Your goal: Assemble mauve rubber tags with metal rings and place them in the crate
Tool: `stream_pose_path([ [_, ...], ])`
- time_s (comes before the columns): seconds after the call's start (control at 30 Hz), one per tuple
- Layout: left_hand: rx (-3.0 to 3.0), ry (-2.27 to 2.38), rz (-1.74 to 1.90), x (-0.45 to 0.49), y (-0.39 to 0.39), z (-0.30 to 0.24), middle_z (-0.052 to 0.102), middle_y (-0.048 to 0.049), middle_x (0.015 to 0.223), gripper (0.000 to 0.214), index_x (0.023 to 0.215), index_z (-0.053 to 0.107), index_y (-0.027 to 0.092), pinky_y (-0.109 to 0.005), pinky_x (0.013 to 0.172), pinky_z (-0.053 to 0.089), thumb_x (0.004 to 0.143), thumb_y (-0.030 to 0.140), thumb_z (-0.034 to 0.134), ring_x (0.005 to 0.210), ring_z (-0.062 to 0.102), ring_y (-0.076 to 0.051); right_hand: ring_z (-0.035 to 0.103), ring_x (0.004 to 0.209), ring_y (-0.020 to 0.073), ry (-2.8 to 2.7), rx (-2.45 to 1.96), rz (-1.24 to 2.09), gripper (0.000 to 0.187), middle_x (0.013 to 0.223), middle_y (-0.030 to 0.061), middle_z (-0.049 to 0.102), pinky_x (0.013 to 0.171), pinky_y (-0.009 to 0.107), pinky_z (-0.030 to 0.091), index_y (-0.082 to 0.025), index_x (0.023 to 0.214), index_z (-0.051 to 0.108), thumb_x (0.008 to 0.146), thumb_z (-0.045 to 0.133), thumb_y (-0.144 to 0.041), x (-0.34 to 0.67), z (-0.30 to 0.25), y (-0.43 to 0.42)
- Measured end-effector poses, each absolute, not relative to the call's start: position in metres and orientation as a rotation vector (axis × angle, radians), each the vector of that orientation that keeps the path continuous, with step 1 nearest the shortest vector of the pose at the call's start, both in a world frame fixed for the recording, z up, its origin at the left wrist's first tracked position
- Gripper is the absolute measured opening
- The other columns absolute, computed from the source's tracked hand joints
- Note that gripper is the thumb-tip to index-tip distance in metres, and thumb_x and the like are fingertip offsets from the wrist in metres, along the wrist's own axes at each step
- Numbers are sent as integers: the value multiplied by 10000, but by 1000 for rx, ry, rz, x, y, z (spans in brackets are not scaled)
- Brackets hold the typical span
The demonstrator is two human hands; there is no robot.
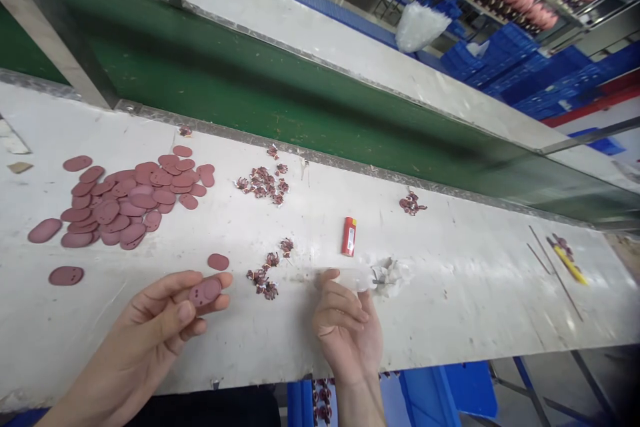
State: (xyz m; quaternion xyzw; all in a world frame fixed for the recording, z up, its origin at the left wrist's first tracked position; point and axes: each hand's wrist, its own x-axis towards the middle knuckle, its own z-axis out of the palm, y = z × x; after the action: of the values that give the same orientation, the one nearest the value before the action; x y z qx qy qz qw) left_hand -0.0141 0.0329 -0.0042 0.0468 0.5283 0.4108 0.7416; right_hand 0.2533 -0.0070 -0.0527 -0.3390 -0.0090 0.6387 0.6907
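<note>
My left hand (165,320) is closed on a dull-red oval piece (205,291) with small holes near one end, pinched between thumb and fingers. Just beyond its fingertips, a smaller plain oval (218,261) lies on the table. My right hand (350,327) has its fingers curled around a translucent squeeze bottle (356,279) with a thin metal tip. That tip points right, at a crumpled white wad (396,276). Part of the bottle is hidden by the fingers. Small dark-red bundled pieces (262,281) lie between my hands.
A heap of oval pieces (125,197) covers the table's left. More dark-red bundles (265,183) lie behind, near a red lighter (349,237). Thin rods (557,273) and a yellow-handled tool (569,262) lie right. A green belt (280,93) runs behind; a blue bin (425,393) stands below.
</note>
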Motion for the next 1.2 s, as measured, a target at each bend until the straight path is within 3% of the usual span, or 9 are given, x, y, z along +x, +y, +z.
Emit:
stream_pose_path([
  [0.1, 105, 1196, 915, -18, 34, -5, 865, -39, 932, 346, 766, 843, 268, -115, 611, 609, 483, 311, 1038, 815, 812, -210, 265, 379, 24, -46, -787, 1431, 583, 588, -97, 409, 312, 48, 261, -142, 1122, 690, 1000, 442, -656, 239, -36, -18],
  [0.17, 91, 1202, 910, -18, 34, -6, 865, -46, 945, 344, 770, 844, 265, -120, 613, 612, 488, 304, 1036, 823, 814, -220, 223, 346, 29, -275, -944, 1400, 538, 558, -97, 398, 288, 104, 259, -192, 1052, 721, 981, 481, -668, 226, -26, -24],
  [0.23, 79, 1185, 904, -17, 33, -7, 862, -66, 978, 340, 777, 846, 259, -132, 620, 619, 496, 299, 1034, 826, 815, -231, 400, 386, 56, -733, -1281, 1252, 292, 614, -51, 527, 354, 163, 383, -238, 1018, 743, 985, 608, -495, 213, -22, -25],
  [0.3, 72, 1166, 894, -15, 31, -8, 860, -74, 989, 333, 790, 847, 255, -137, 627, 622, 513, 285, 1029, 832, 816, -235, 646, 646, 133, -1252, -1609, 1000, 150, 882, 45, 692, 534, 235, 534, -248, 1075, 744, 981, 628, -254, 204, -25, -20],
  [0.37, 76, 1145, 884, -13, 30, -8, 858, -77, 1002, 311, 804, 847, 249, -137, 638, 624, 544, 266, 1018, 851, 816, -236, 702, 937, 209, -1636, -1742, 805, 232, 1145, 118, 695, 739, 318, 599, -219, 1135, 723, 987, 554, -161, 200, -31, -10],
  [0.47, 94, 1119, 868, -15, 29, -8, 855, -81, 1019, 265, 805, 847, 236, -148, 654, 632, 589, 258, 998, 877, 815, -244, 695, 1025, 226, -1844, -1730, 761, 241, 1141, 109, 697, 884, 370, 590, -210, 1054, 699, 988, 488, -114, 201, -38, 1],
  [0.8, 139, 1028, 808, -16, 25, -11, 828, -124, 1129, 197, 812, 848, 214, -151, 693, 617, 659, 268, 960, 949, 805, -253, 605, 607, 149, -1966, -1890, 881, 242, 929, 42, 634, 573, 306, 530, -223, 981, 692, 891, 532, -65, 211, -32, -15],
  [1.03, 204, 975, 770, -4, 19, -9, 848, -73, 1076, 160, 798, 847, 248, -151, 649, 589, 683, 292, 950, 929, 803, -232, 682, 737, 169, -1198, -1631, 1286, 115, 865, 25, 689, 556, 236, 539, -258, 897, 752, 848, 690, -175, 200, 13, -16],
  [1.2, 307, 982, 762, 3, 14, -7, 860, -63, 960, 220, 851, 847, 246, -193, 678, 595, 681, 341, 948, 858, 778, -206, 681, 656, 157, -751, -1480, 1452, 99, 779, 19, 744, 536, 245, 561, -239, 865, 792, 776, 828, -265, 180, 28, -17],
])
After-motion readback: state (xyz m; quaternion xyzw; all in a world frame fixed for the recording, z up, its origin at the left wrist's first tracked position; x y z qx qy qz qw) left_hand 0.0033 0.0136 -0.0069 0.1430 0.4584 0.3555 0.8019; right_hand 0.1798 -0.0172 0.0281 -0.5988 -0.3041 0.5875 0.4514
